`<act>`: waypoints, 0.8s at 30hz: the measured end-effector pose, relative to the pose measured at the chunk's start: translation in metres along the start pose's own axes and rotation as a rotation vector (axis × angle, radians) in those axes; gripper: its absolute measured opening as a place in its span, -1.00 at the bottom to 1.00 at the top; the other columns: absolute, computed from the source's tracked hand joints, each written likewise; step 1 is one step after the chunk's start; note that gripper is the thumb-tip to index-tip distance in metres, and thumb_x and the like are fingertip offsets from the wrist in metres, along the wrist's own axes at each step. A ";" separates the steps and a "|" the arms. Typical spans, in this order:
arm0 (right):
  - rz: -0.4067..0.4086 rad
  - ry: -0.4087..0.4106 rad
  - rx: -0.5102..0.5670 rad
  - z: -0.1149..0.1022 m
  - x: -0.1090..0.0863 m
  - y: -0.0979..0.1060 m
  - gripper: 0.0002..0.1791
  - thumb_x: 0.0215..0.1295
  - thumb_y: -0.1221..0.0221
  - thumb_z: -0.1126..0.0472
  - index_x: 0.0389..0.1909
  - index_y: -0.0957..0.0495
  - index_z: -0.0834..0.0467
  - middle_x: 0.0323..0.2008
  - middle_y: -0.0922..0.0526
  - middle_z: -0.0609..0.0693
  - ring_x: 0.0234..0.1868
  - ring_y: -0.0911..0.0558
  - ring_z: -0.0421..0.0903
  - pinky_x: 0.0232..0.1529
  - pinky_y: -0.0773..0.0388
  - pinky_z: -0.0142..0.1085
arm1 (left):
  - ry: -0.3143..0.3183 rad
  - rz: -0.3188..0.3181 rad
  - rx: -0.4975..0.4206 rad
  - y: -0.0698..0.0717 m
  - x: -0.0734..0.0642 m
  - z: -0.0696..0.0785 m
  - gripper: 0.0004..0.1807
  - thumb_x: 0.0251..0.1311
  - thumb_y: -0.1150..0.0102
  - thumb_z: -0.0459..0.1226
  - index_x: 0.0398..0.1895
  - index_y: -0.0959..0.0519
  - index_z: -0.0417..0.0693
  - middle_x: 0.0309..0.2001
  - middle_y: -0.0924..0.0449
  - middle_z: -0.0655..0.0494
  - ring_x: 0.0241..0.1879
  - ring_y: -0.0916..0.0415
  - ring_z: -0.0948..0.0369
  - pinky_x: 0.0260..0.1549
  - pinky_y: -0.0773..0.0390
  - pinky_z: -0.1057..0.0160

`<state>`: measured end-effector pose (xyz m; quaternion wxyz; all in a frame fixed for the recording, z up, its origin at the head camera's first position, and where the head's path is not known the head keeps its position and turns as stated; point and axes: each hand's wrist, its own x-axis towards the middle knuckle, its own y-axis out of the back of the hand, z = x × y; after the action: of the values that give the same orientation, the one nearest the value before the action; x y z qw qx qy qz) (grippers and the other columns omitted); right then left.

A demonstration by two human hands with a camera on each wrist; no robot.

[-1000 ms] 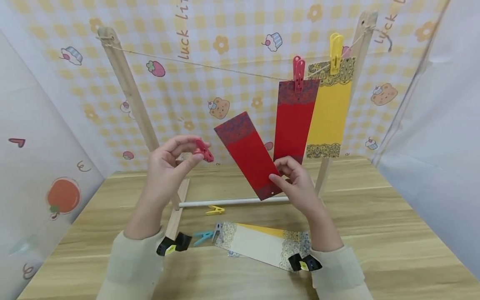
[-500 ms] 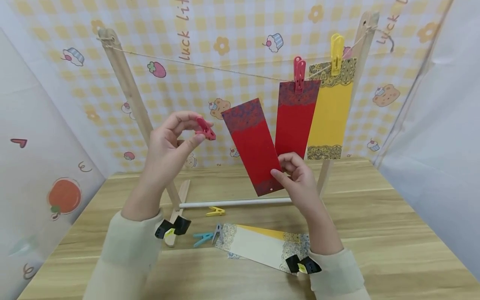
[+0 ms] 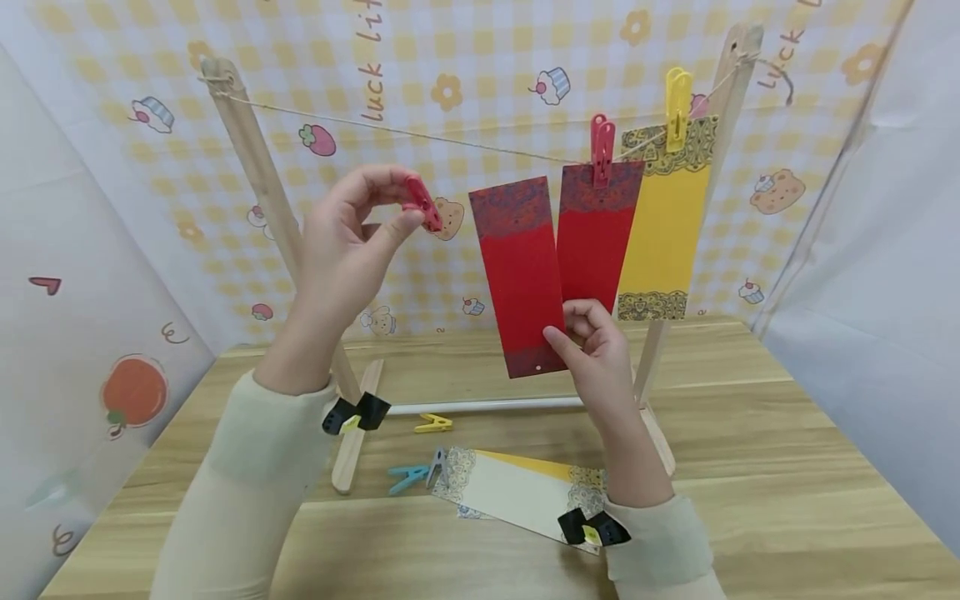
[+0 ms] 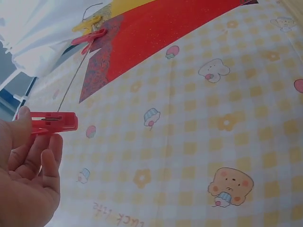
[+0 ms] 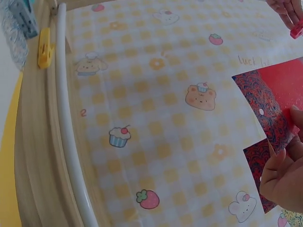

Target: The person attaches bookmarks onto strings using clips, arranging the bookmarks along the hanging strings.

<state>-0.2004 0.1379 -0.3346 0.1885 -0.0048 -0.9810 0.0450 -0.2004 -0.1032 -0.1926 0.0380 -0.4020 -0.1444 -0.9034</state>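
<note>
Red oblong card with a dark patterned band at each end (image 3: 521, 279): held near its lower right corner by the right hand (image 3: 597, 354), thumb across the front; its long axis is close to upright, the top leaning slightly left.
Red plastic clothespin (image 3: 425, 204): pinched between thumb and fingers of the left hand (image 3: 352, 225), to the left of the card and roughly level with its upper band, the two apart.
Gap below the thin pale twine (image 3: 420, 132): apparently the relation that matters most; in the head view the card's top edge sits a little below the sloping twine, not meeting it. Depth between them cannot be told.
Nearer hand: the right is on the card; the left looks closer to the twine.
Left wrist view: brings out the clothespin's metal spring, scarcely readable from the head; the twine seems to run behind the clothespin, contact unclear.
Right wrist view: reveals the lower patterned band of the plain-centred red card hanging from the twine (image 3: 598, 250), hidden from the head, and the swirls on the held card's lower band.
</note>
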 end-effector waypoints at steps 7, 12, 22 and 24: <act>0.049 -0.011 0.059 0.000 0.002 -0.010 -0.76 0.34 -0.17 0.45 -0.03 -0.44 0.18 -0.27 -0.71 -0.30 -0.14 -0.68 -0.22 -0.05 -0.66 -0.40 | -0.098 0.067 0.039 -0.004 0.016 0.009 -0.73 0.19 -0.34 -0.37 -0.08 -0.61 -0.31 -0.35 -0.59 0.44 -0.29 -0.59 0.30 -0.63 -0.36 0.48; 0.060 -0.013 0.077 0.001 0.001 -0.014 -0.76 0.34 -0.17 0.44 -0.04 -0.44 0.17 -0.27 -0.72 -0.29 -0.12 -0.68 -0.22 -0.03 -0.66 -0.38 | -0.163 0.101 0.016 -0.007 0.027 0.014 -0.78 0.15 -0.37 -0.38 -0.18 -0.63 -0.34 -0.40 -0.60 0.48 -0.38 -0.61 0.32 -0.66 -0.31 0.47; 0.082 0.003 0.114 0.001 0.001 -0.018 -0.75 0.34 -0.16 0.46 -0.03 -0.45 0.15 -0.24 -0.73 -0.27 -0.07 -0.68 -0.18 -0.02 -0.66 -0.35 | -0.200 0.080 -0.087 -0.015 0.041 0.022 -0.89 0.11 -0.38 -0.44 -0.32 -0.64 -0.27 -0.40 -0.68 0.26 -0.38 -0.63 0.23 -0.59 -0.44 0.48; 0.081 0.002 0.117 0.001 0.002 -0.018 -0.75 0.34 -0.16 0.45 -0.03 -0.45 0.15 -0.24 -0.73 -0.26 -0.07 -0.68 -0.17 -0.01 -0.67 -0.34 | -0.207 0.071 -0.098 -0.016 0.042 0.023 -0.90 0.10 -0.38 -0.44 -0.33 -0.64 -0.27 -0.38 -0.69 0.18 -0.37 -0.63 0.22 -0.56 -0.48 0.47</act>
<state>-0.2019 0.1198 -0.3329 0.1874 -0.0336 -0.9755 0.1098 -0.2151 -0.0791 -0.1502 0.0351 -0.4992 -0.0887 -0.8612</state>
